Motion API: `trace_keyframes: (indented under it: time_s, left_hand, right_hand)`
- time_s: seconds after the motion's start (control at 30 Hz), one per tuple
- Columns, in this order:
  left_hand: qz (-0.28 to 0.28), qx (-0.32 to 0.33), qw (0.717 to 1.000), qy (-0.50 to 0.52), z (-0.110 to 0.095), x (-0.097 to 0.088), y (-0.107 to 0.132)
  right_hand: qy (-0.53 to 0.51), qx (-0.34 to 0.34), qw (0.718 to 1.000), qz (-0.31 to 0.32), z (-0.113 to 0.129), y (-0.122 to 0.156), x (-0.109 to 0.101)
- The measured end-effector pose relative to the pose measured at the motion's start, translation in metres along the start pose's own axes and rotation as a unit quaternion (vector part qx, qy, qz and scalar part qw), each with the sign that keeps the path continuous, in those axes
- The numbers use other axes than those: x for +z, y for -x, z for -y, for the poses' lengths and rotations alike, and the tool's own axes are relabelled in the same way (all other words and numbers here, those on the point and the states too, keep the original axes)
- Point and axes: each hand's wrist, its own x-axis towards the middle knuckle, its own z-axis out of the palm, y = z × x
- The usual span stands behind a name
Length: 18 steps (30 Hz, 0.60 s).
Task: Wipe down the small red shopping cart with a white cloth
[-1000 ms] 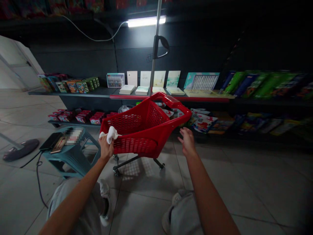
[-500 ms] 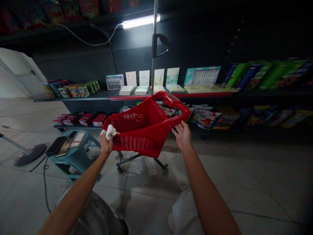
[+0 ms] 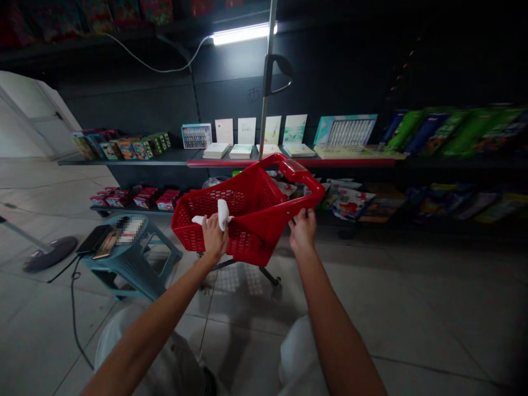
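where one stool (image 3: 113, 256) stands near, one red cart (image 3: 268, 234).
left hand (image 3: 215, 237) pinches one white cloth (image 3: 223, 213) at its side; right hand (image 3: 303, 230) curls under the handle (image 3: 294, 171), grip unclear.

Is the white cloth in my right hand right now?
No, your left hand holds the white cloth at the side of the red cart.

- Red cart (image 3: 259, 213) looked like smooth plastic, glossy along the handle (image 3: 295, 169).
- White cloth (image 3: 223, 213) at the cart's near rim looked soft, matt.
- Stool (image 3: 130, 258) was smooth plastic, low sheen.
- Pole (image 3: 263, 121) looked metallic, polished.
- Booklets (image 3: 242, 150) near shelf's (image 3: 231, 163) front edge were matt paper.
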Motion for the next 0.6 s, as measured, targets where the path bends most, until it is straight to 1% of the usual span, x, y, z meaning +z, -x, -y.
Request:
trace_keyframes:
  time_s: [0.1, 0.17, 0.23, 0.33, 0.43, 0.5, 0.6]
  left_hand:
    - [-0.012, 0.001, 1.000, 0.026, -0.044, 0.016, -0.009]
    - [-0.018, 0.008, 0.999, 0.037, -0.068, 0.023, -0.015]
    - [-0.020, 0.013, 0.999, 0.047, -0.088, 0.026, -0.021]
    - [-0.004, 0.015, 0.998, 0.056, -0.115, 0.024, -0.030]
    - [0.024, 0.016, 0.997, 0.066, -0.141, 0.018, -0.037]
    - [0.044, 0.020, 0.995, 0.083, -0.155, 0.015, -0.042]
    - [0.073, 0.022, 0.989, 0.125, -0.171, 0.011, -0.052]
  right_hand:
    - [-0.006, 0.002, 1.000, -0.002, -0.002, 0.002, 0.000]
    - [-0.008, 0.004, 1.000, -0.002, -0.003, 0.004, 0.000]
    - [-0.004, -0.001, 1.000, 0.001, -0.004, 0.005, 0.001]
    - [0.011, -0.015, 1.000, 0.001, -0.007, 0.006, 0.001]
    - [0.031, -0.031, 0.999, -0.011, -0.008, 0.007, 0.000]
    - [0.047, -0.045, 0.998, -0.020, -0.008, 0.008, -0.001]
    - [0.074, -0.062, 0.995, -0.024, -0.006, 0.011, -0.002]
